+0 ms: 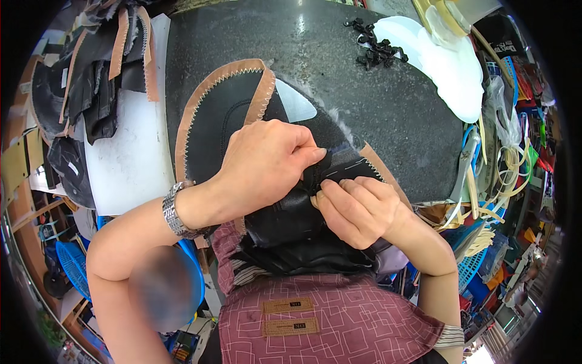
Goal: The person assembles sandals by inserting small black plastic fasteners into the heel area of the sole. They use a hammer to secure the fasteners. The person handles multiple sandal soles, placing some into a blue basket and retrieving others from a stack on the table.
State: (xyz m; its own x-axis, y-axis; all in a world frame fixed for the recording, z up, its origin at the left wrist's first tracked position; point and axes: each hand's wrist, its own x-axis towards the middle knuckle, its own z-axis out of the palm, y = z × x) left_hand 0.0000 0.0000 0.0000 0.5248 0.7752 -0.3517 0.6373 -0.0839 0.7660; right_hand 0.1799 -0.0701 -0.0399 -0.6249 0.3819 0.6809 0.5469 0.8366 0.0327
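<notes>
At one dark tabletop [400,127], left grip [270,155] and right grip [361,209] pinch one black, brown-edged workpiece [227,106].

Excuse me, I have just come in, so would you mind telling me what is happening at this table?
A person in a maroon patterned apron is working with bare hands on a stitched black piece with brown edging. The left hand and right hand pinch it close together near its middle. It lies partly on the dark tabletop. Farther back on the right are white flat pieces and a small black heap.
</notes>
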